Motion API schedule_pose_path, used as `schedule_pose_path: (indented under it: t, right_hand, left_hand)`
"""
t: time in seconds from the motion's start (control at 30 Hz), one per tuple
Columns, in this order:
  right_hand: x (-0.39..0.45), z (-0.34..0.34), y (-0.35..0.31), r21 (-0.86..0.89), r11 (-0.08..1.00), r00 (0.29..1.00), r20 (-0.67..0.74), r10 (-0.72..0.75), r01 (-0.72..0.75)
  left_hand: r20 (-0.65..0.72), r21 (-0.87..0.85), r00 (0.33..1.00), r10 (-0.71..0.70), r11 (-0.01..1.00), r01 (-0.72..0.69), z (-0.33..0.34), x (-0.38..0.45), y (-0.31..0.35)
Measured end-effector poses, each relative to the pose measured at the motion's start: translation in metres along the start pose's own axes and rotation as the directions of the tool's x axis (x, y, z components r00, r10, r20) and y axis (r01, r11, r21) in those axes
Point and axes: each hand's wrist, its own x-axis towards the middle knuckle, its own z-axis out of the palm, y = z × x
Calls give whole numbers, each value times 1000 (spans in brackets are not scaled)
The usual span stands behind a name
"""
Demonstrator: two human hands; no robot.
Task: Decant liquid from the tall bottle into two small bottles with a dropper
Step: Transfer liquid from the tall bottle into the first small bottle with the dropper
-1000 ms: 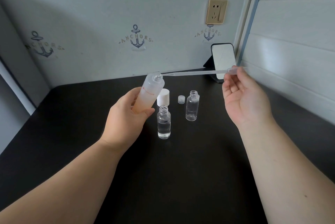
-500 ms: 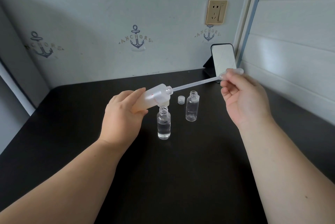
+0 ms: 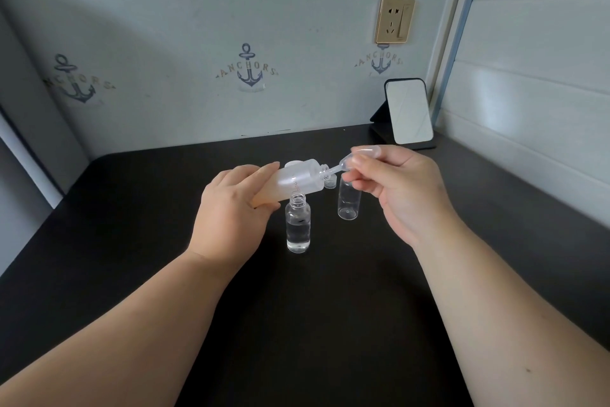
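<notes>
Probably a room in a home: a black desk [image 3: 138, 241] against anchor-patterned wallpaper [image 3: 248, 67], a gold wall socket [image 3: 394, 20], a small standing mirror [image 3: 408, 111].

The tall bottle [image 3: 298, 180] looks like frosted, translucent plastic, matt and cloudy, with a faint peach tint at its lower end. The dropper [image 3: 343, 165] entering its neck is soft-looking, clear plastic with a slight sheen. Just below the tall bottle, the near small bottle [image 3: 298, 225] is clear and glossy, smooth-walled with a ribbed threaded neck; whether glass or plastic cannot be told. The far small bottle [image 3: 348, 201], right of the tall bottle, has the same clear, shiny finish. The counter [image 3: 132, 215] is black and matt, smooth. Far behind the tall bottle, the mirror [image 3: 408, 111] is glossy, and the wall socket [image 3: 394, 20] has a brushed golden, metallic look
</notes>
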Motion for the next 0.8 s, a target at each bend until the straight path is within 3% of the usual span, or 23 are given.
schedule_pose_path:
  t: [0.2, 0.8]
  right_hand:
    - [-2, 4, 2, 1, 1000, 999, 52, 14, -14]
    - [7, -16, -10, 222, 974, 995, -77, 68, -49]
  left_hand:
    - [11, -11, 1000, -7, 1000, 7, 0, 0, 1]
    - [7, -20, 998, -55, 998, 55, -3, -1, -2]
